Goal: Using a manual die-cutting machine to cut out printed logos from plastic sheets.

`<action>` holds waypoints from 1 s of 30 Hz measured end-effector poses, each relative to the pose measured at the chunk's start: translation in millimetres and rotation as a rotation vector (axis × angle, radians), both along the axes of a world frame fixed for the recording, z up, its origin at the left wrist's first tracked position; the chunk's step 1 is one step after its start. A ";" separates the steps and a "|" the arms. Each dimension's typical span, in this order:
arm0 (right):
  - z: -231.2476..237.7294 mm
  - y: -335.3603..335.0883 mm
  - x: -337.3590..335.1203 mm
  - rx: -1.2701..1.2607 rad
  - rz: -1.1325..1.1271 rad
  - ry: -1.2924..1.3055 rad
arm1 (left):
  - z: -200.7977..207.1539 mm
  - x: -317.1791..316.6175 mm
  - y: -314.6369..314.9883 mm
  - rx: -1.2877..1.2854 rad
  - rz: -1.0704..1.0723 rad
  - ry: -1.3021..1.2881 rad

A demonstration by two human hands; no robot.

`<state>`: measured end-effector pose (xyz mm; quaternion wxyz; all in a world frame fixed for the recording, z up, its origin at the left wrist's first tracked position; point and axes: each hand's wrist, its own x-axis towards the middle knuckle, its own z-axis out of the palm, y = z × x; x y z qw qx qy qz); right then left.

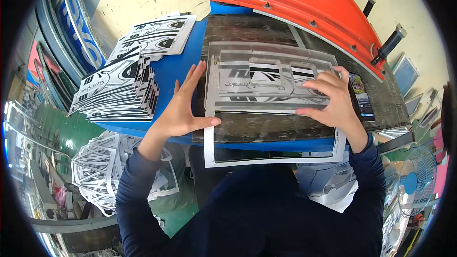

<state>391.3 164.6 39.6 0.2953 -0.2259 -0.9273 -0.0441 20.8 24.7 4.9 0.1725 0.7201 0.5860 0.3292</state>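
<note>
A clear, thick plate with rectangular cutouts point(228, 50) lies on the dark board of the table, with black-and-white printed card showing through it. From under its front edge a white paper frame point(209, 150) reaches toward me, past the table edge. My right hand point(333, 97) grips the plate's front right part, fingers bent over the top and thumb at the front edge. Beside the plate's left edge, my left hand point(181, 104) is open, fingers stretched out and apart. Its thumb rests at the paper frame's left strip.
Printed cards are stacked at the left, one fanned pile point(119, 88) and another pile point(173, 33) behind it. A large red machine arm point(285, 0) spans the back. A phone point(362, 97) lies right of the plate. Cut paper scraps point(100, 166) hang below; a fan point(412, 181) stands right.
</note>
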 end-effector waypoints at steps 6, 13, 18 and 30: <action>-6.5 -11.3 -9.2 -0.024 -0.018 -0.030 | 2.1 -9.6 1.5 -0.026 -0.062 -0.132; -12.0 -13.2 -12.8 -0.033 0.013 0.011 | 1.5 -10.6 2.3 -0.040 -0.058 -0.199; -12.4 -13.1 -11.4 -0.030 0.014 0.019 | 5.2 -6.7 0.0 -0.055 -0.035 -0.147; -0.8 -20.5 -3.8 -0.066 -0.029 -0.105 | 0.3 -12.8 2.9 -0.035 -0.053 -0.107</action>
